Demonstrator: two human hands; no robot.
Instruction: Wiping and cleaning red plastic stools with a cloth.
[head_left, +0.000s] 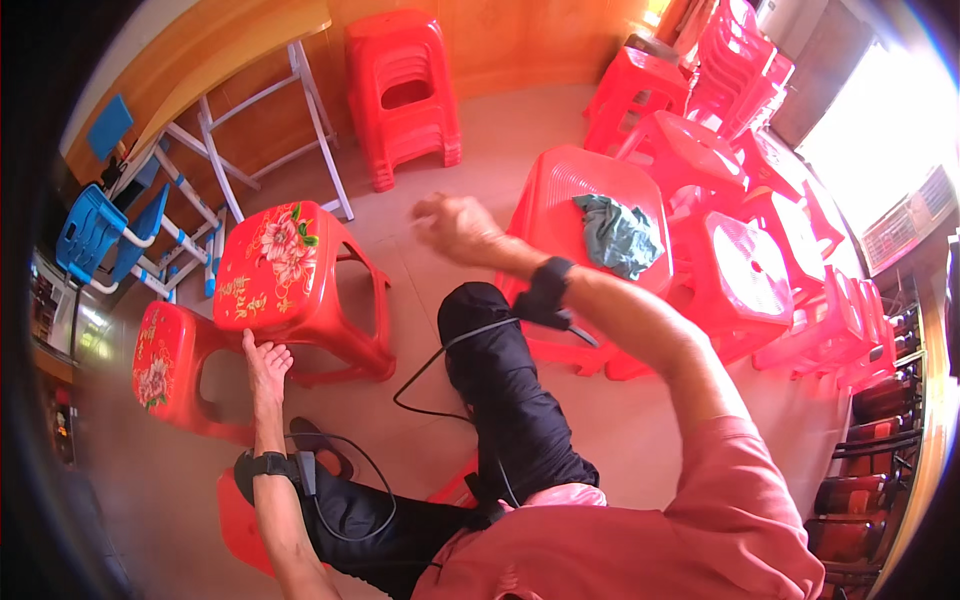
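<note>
A red stool (265, 265) with a printed flower pattern on its seat stands at the left. My left hand (268, 365) is at its near edge, palm up with the fingers stretched, holding nothing; the thumb or fingertip seems to touch the rim. My right hand (455, 228) is in the air between that stool and a plain red stool (560, 185). Its fingers look bent and smeared, and I see nothing clear in them. A crumpled grey-green cloth (620, 236) lies on the plain stool, to the right of my right hand.
A second flowered stool (158, 360) is at the far left. Stacked red stools (405, 90) stand by the wooden wall. Many red stools (745, 270) crowd the right side. A folding table (240, 50) and blue chair (95, 230) stand back left. A black cable (425, 372) loops over my legs.
</note>
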